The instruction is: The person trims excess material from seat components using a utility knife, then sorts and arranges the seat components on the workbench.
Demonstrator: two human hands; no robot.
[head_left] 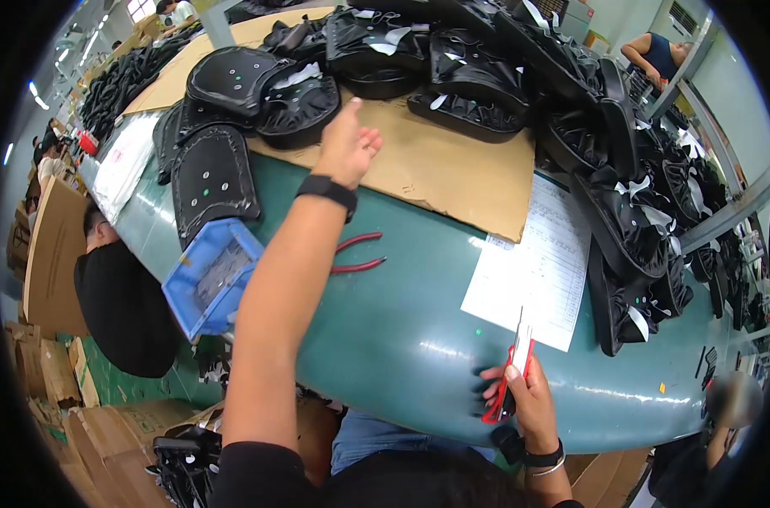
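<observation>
Nearest, the right hand is wrapped around the red tool – it looks like scissors – over the near side of the green table, its thin tip pointing away from the body. That's a safe way to hold it: grip the handles firmly and keep the tip well clear of the other arm. The tip seems to be over the paper, so a small lift would help stop a nick. To the left are the pliers, partly hidden by the left arm, and the blue bin; the arm should go over them without a bump. Farther off, the left hand has loose fingers and nothing in it, over the card and just beside a black pad – I can't tell if they touch. A pad would likely lift best by its firm side, not its loose cloth.
</observation>
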